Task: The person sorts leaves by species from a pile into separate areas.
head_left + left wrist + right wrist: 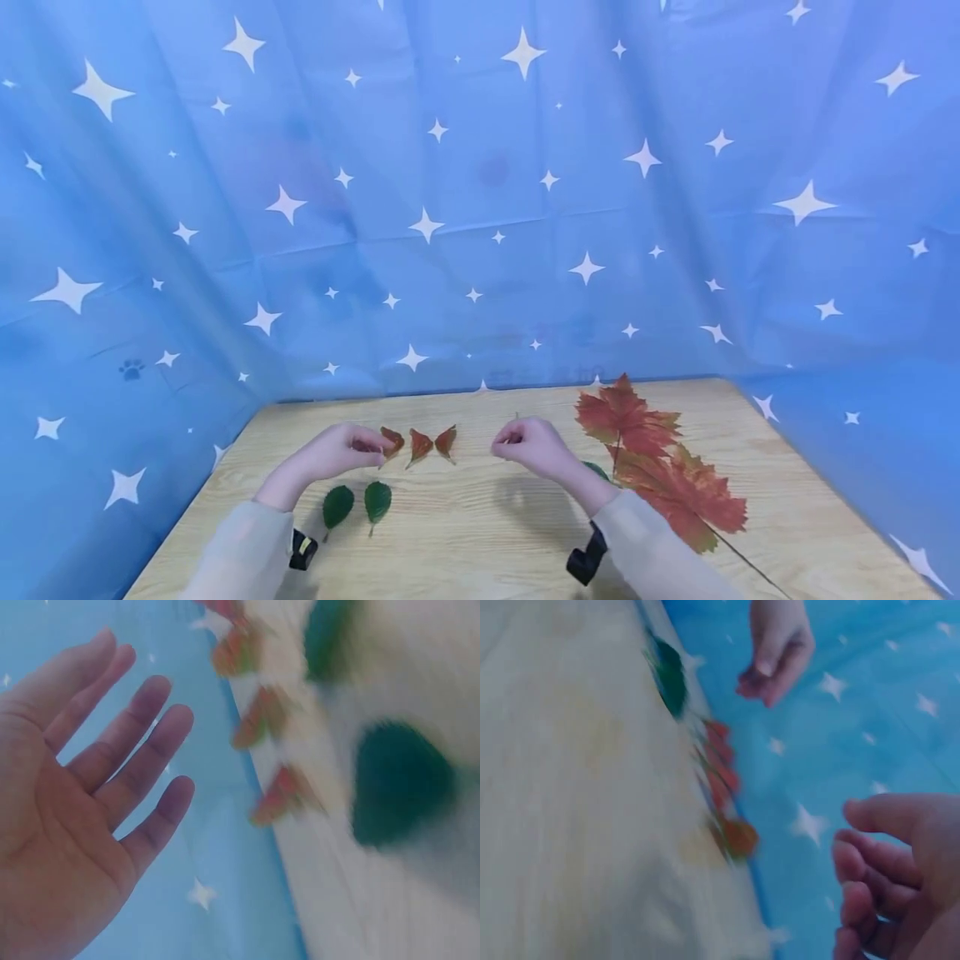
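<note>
My left hand hovers by the leftmost of a row of small reddish-brown leaves, overlapping that leaf in the head view. Its fingers are loosely spread in the left wrist view, with nothing in them. Two more reddish-brown leaves, a middle one and a right one, lie beside it. My right hand is raised to the right of the row, its fingers loosely bent and no object visible in them. An orange-brown leaf lies close to it in the right wrist view, which is blurred.
Two green leaves, one left and one right, lie nearer on the wooden table. Large red-orange leaves on stems lie at the right. Another green leaf is partly hidden by my right forearm. A starry blue cloth hangs behind.
</note>
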The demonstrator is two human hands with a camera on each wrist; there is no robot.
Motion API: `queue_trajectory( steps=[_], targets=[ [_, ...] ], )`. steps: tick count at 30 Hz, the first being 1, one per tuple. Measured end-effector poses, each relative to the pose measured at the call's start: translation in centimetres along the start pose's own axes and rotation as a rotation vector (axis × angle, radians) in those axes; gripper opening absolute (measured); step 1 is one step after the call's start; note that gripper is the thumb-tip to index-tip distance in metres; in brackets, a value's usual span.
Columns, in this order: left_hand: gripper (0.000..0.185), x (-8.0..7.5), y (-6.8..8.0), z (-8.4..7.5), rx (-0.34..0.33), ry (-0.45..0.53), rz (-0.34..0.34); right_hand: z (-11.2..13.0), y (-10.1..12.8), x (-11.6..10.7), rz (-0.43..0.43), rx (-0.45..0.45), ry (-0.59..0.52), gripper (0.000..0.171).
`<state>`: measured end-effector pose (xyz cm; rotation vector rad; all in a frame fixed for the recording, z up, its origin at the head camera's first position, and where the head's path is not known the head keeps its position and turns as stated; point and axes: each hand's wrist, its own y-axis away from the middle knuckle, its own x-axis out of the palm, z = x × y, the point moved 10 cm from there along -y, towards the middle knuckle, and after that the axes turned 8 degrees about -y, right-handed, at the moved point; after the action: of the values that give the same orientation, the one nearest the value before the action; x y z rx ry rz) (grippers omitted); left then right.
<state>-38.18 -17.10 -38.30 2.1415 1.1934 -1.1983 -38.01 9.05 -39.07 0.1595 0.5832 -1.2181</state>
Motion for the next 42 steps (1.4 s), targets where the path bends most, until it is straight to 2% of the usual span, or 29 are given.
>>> queue_trajectory(
  steps=[4,7,11,16,18,23,25,31,35,42],
  targets=[
    [0.028,0.9,-2.3,-2.1,0.025,-0.023,0.01,-1.7,1.4,-3.7,-0.002,0.008,0.049,0.007],
    [0.03,1.8,-3.9,-3.5,0.021,-0.048,0.013,-3.6,2.5,-6.1,-0.033,0.049,0.058,0.007],
    [0.034,3.0,-6.2,-5.4,0.04,-0.097,-0.02,-5.9,3.8,-8.4,-0.071,0.083,0.057,0.012],
    [0.038,4.7,-8.7,-7.9,0.127,-0.187,-0.084,-7.8,5.0,-9.7,-0.072,0.095,0.047,0.018],
    [0.045,5.4,-9.6,-8.7,0.154,-0.225,-0.118,-8.3,5.3,-10.0,-0.076,0.094,0.051,0.019],
    [0.072,6.8,-11.7,-9.6,0.159,-0.286,-0.214,-9.2,5.8,-10.4,-0.081,0.104,0.063,0.023],
    [0.076,7.5,-12.3,-9.8,0.166,-0.297,-0.232,-9.5,5.9,-10.4,-0.071,0.11,0.064,0.024],
    [0.073,10.0,-13.8,-9.9,0.171,-0.293,-0.17,-10.0,6.2,-10.3,-0.046,0.088,0.082,0.027],
    [0.07,11.4,-14.6,-9.9,0.142,-0.257,-0.124,-10.1,6.3,-10.3,-0.028,0.072,0.073,0.029],
    [0.066,13.9,-16.4,-9.8,0.136,-0.336,-0.029,-10.5,6.4,-9.7,0.007,0.035,0.092,0.031]
  ],
)
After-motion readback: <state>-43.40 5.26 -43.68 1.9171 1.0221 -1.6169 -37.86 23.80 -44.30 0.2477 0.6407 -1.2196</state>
